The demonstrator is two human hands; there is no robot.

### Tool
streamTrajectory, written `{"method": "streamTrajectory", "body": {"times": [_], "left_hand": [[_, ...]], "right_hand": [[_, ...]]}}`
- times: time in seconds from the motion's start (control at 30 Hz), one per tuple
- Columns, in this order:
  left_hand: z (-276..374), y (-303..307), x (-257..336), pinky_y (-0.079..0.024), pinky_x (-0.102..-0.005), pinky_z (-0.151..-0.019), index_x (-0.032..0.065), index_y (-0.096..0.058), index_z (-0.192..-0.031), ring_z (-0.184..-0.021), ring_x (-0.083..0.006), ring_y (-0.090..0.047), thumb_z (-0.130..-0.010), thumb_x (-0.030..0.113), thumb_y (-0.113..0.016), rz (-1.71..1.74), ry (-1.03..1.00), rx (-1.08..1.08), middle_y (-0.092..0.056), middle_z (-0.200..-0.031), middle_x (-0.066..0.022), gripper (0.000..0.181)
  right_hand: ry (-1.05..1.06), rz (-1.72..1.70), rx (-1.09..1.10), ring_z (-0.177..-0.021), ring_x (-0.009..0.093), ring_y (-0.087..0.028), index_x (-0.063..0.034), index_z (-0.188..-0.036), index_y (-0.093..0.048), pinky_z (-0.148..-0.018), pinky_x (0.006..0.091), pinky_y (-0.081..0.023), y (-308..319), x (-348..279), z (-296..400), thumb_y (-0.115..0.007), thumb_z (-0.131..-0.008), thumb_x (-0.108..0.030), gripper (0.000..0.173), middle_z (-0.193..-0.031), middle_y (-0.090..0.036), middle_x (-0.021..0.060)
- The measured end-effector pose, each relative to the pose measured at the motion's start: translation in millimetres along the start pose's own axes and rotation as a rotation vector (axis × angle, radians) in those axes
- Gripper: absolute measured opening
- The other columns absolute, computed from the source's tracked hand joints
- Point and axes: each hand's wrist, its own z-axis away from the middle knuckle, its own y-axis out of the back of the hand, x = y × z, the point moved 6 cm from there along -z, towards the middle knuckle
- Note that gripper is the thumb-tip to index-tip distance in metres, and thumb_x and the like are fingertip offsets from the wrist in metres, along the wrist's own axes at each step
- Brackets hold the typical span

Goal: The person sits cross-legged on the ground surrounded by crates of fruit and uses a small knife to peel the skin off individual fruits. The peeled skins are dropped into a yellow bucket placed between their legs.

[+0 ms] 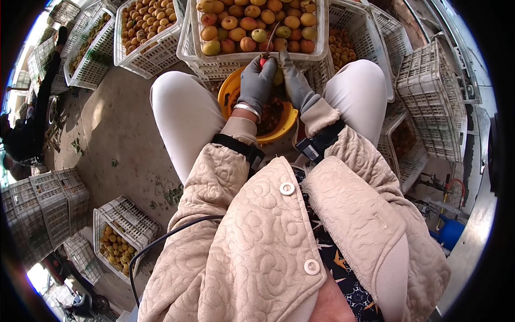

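My left hand (257,82), in a grey work glove, grips the red handle (263,61) of a knife with a thin, slightly curved blade (274,35) pointing up and away. Close beside it is my right hand (295,80), also gloved in grey. A yellow-green apricot (278,76) shows between the two hands against my right fingers, partly hidden by the gloves. Below them stands a yellow plastic basin (225,90) holding dark reddish-brown scraps or pits. Just beyond my hands, a white plastic crate (257,58) is full of apricots (249,23).
Other white crates of fruit stand at the left (151,56), at the lower left (126,219) and right (362,36). Stacked crates (432,96) rise on the far right. A black cable (173,231) runs from my left side. A person in dark clothes (28,137) is at the far left.
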Motion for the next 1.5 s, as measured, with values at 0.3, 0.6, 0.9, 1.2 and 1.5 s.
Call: {"method": "streamTrajectory", "body": {"times": [0.3, 0.6, 0.9, 1.2, 1.5], "left_hand": [[3, -3, 3, -0.049, -0.0283, -0.072, -0.0013, -0.069, -0.099, -0.073, -0.0099, -0.059, -0.089, 0.026, -0.063, -0.258, -0.072, 0.082, -0.068, -0.078, -0.0058, 0.029], [1, 7, -7, -0.046, -0.0247, -0.065, 0.0005, -0.069, -0.092, -0.070, -0.0063, -0.053, -0.089, 0.022, -0.064, -0.217, -0.008, 0.233, -0.065, -0.078, 0.0014, 0.022], [3, 0, -26, -0.050, -0.0302, -0.082, 0.0047, -0.068, -0.107, -0.091, -0.0183, -0.063, -0.096, 0.035, -0.054, 0.326, 0.277, 0.155, -0.068, -0.098, -0.0072, 0.035], [15, 14, -22, -0.057, -0.0271, -0.055, 0.0141, -0.064, -0.099, -0.065, -0.0143, -0.064, -0.090, 0.054, -0.059, 0.527, 0.585, 0.095, -0.066, -0.085, -0.0027, 0.041], [18, -13, -18, -0.041, -0.0222, -0.037, 0.0133, -0.063, -0.094, -0.049, -0.0135, -0.055, -0.095, 0.057, -0.054, 0.589, 0.522, 0.167, -0.063, -0.075, -0.0034, 0.045]], "right_hand": [[0.110, -0.152, -0.014, -0.096, 0.023, -0.064, -0.0037, -0.119, -0.064, -0.083, 0.0358, -0.050, 6, 40, -46, -0.039, -0.102, -0.049, 0.054, -0.104, -0.068, 0.0131], [0.351, 0.709, 0.443, -0.101, 0.048, -0.061, 0.0023, -0.098, -0.066, -0.086, 0.0536, -0.048, 7, 19, -25, -0.032, -0.102, -0.049, 0.061, -0.101, -0.066, 0.0303], [0.571, 0.938, 0.380, -0.085, 0.038, -0.067, 0.0000, -0.097, -0.069, -0.079, 0.0479, -0.051, -8, -17, -2, -0.038, -0.102, -0.049, 0.058, -0.089, -0.071, 0.0205], [0.054, -0.466, -0.216, -0.071, 0.017, -0.062, -0.0077, -0.096, -0.062, -0.060, 0.0282, -0.051, 20, 12, -14, -0.049, -0.099, -0.054, 0.048, -0.082, -0.064, 0.0082], [0.171, -0.816, -0.167, -0.074, 0.024, -0.066, -0.0066, -0.108, -0.059, -0.061, 0.0339, -0.051, 96, -44, -11, -0.058, -0.086, -0.071, 0.068, -0.098, -0.071, 0.0180]]}}
